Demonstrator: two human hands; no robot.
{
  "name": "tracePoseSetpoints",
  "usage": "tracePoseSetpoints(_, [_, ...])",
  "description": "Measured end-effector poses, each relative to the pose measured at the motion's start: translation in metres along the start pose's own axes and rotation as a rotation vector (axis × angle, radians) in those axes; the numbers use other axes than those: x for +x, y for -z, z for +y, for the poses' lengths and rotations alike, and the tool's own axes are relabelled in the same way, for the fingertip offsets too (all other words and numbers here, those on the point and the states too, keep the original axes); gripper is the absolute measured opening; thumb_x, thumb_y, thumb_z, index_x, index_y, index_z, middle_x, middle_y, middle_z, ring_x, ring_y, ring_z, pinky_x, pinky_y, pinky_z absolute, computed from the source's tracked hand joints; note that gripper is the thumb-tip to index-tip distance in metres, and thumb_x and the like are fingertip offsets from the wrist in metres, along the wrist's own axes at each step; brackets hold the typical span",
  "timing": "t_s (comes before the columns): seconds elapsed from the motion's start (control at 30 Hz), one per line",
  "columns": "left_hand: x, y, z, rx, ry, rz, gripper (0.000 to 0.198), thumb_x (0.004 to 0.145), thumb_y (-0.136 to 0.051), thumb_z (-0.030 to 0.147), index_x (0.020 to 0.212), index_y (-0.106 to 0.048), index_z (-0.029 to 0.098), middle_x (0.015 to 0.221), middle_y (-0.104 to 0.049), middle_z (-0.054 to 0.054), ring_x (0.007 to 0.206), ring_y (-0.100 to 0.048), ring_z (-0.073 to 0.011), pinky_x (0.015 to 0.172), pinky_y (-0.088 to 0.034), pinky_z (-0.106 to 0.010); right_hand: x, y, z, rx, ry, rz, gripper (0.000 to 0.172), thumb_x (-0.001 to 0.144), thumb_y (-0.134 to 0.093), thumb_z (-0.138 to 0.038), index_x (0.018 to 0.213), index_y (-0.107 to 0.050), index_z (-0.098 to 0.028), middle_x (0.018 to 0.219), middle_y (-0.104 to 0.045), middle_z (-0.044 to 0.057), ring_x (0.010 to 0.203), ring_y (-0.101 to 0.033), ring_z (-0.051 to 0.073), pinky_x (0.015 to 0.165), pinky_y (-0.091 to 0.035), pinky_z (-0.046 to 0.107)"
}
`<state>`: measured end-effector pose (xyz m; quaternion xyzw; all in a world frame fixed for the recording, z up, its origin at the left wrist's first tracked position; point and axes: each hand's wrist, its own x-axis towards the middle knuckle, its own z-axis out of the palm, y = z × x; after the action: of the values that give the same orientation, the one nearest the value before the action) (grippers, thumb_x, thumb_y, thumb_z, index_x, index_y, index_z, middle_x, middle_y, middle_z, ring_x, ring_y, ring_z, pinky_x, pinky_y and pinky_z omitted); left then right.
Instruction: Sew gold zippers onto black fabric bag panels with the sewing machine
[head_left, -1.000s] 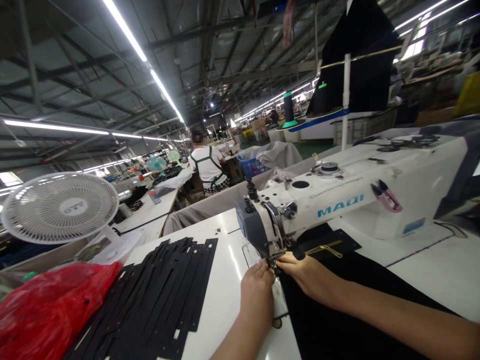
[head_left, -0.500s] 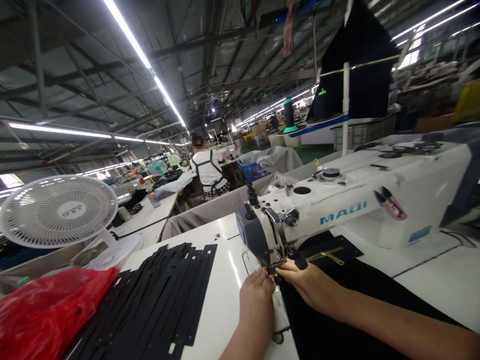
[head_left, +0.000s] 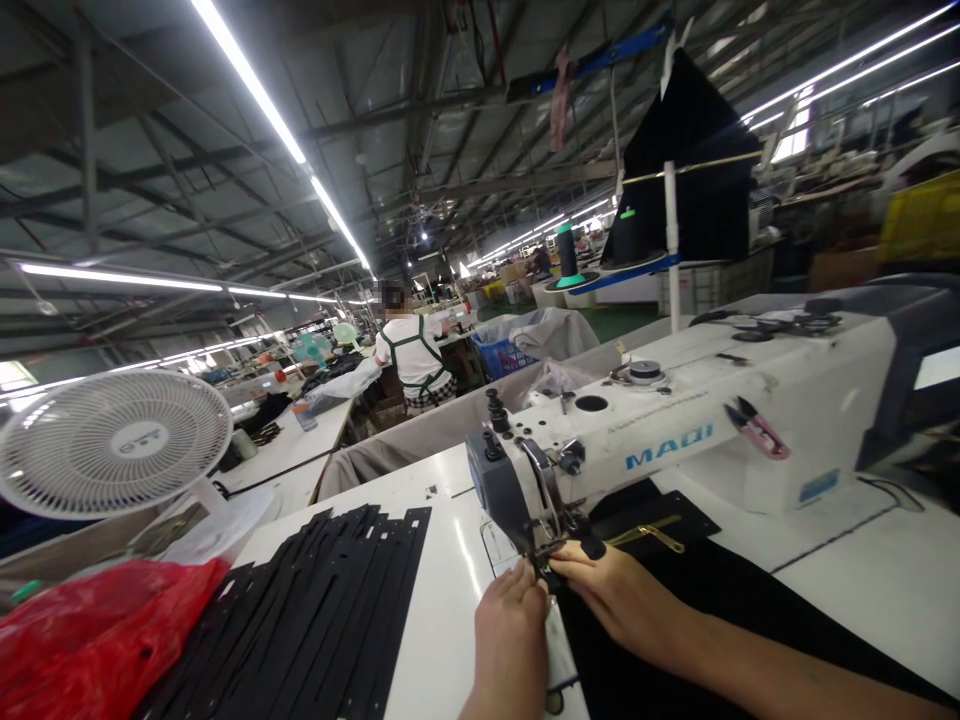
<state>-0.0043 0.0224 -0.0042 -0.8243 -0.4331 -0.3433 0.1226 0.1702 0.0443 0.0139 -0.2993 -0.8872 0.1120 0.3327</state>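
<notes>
Both my hands are at the needle end of a white MAQI sewing machine [head_left: 667,445]. My left hand [head_left: 511,625] has its fingers closed together at the edge of the black fabric [head_left: 645,665], just in front of the presser foot [head_left: 541,545]. From the other side, my right hand [head_left: 626,590] pinches the same fabric close to the foot, with the forearm lying across it. The fingertips and the stitching point are partly hidden. Behind my right hand, a gold zipper [head_left: 652,532] lies on a black piece under the machine's arm.
Many black strips [head_left: 315,610] are spread on the white table [head_left: 439,610] at left. A red plastic bag [head_left: 97,630] and a white fan [head_left: 120,445] stand beyond them. Pink thread snips [head_left: 761,432] hang on the machine. Another person [head_left: 414,350] works farther back.
The head view has shifted slightly, so the machine and thread stand appear farther left and lower. My hands keep nearly the same place and grip at the presser foot.
</notes>
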Motion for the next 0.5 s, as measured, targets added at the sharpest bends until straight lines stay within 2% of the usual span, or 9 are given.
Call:
tracePoseSetpoints(0.07, [0.001, 0.004, 0.001, -0.079, 0.085, -0.027, 0.023, 0.076, -0.049, 0.002, 0.076, -0.065, 0.019, 0.091, -0.071, -0.007, 0.087, -0.066, -0.0227, 0.079, -0.054, -0.036, -0.002, -0.007, 0.005, -0.109, -0.076, 0.022, 0.036, 0.084, -0.038, -0.011, 0.115, -0.057, -0.015, 0.114, -0.061, 0.012, 0.105, -0.055, 0.022, 0.098, -0.038, 0.046])
tracePoseSetpoints(0.13, [-0.001, 0.01, 0.004, -0.226, 0.239, -0.033, 0.024, 0.078, -0.047, 0.007, 0.082, -0.067, 0.02, 0.095, -0.07, -0.007, 0.092, -0.065, -0.023, 0.082, -0.052, -0.037, -0.007, -0.013, 0.01, -0.244, -0.136, 0.031, 0.039, 0.084, -0.045, -0.018, 0.122, -0.052, -0.011, 0.12, -0.057, 0.016, 0.112, -0.051, 0.028, 0.101, -0.03, 0.056])
tracePoseSetpoints(0.23, [-0.015, 0.021, 0.015, -0.576, 0.621, 0.02, 0.025, 0.082, -0.049, 0.023, 0.102, -0.062, 0.016, 0.106, -0.065, -0.013, 0.093, -0.063, -0.0232, 0.078, -0.053, -0.035, -0.025, -0.017, 0.01, -0.405, -0.131, 0.022, 0.045, 0.086, -0.047, -0.031, 0.126, -0.049, -0.009, 0.13, -0.049, 0.018, 0.121, -0.043, 0.032, 0.1, -0.031, 0.057])
tracePoseSetpoints(0.3, [-0.028, 0.028, 0.028, -0.855, 0.92, 0.024, 0.043, 0.079, -0.056, 0.039, 0.111, -0.054, 0.011, 0.114, -0.059, -0.019, 0.088, -0.064, -0.0239, 0.063, -0.054, -0.031, -0.045, -0.015, 0.002, -0.514, -0.078, 0.063, 0.047, 0.089, -0.043, -0.036, 0.127, -0.048, -0.009, 0.132, -0.047, 0.017, 0.122, -0.042, 0.031, 0.097, -0.036, 0.052])
tracePoseSetpoints(0.37, [-0.04, 0.036, 0.045, -1.087, 1.163, -0.031, 0.063, 0.069, -0.064, 0.053, 0.113, -0.049, 0.01, 0.118, -0.054, -0.022, 0.078, -0.065, -0.0229, 0.048, -0.05, -0.027, -0.069, -0.012, -0.012, -0.623, -0.014, 0.13, 0.048, 0.088, -0.042, -0.036, 0.128, -0.046, -0.009, 0.132, -0.046, 0.017, 0.12, -0.044, 0.031, 0.092, -0.04, 0.049])
tracePoseSetpoints(0.43, [-0.045, 0.045, 0.062, -1.211, 1.269, -0.151, 0.072, 0.059, -0.071, 0.059, 0.108, -0.051, 0.01, 0.105, -0.059, -0.019, 0.064, -0.063, -0.0181, 0.042, -0.044, -0.023, -0.091, -0.008, -0.03, -0.696, 0.035, 0.174, 0.048, 0.085, -0.043, -0.032, 0.127, -0.046, -0.009, 0.13, -0.048, 0.017, 0.116, -0.048, 0.032, 0.087, -0.042, 0.047])
tracePoseSetpoints(0.5, [-0.042, 0.053, 0.078, -1.238, 1.23, -0.331, 0.069, 0.054, -0.074, 0.06, 0.096, -0.056, 0.009, 0.074, -0.062, -0.007, 0.046, -0.054, -0.0108, 0.037, -0.035, -0.02, -0.108, -0.004, -0.048, -0.724, 0.057, 0.183, 0.048, 0.083, -0.043, -0.029, 0.125, -0.047, -0.007, 0.128, -0.05, 0.019, 0.113, -0.051, 0.032, 0.084, -0.043, 0.047])
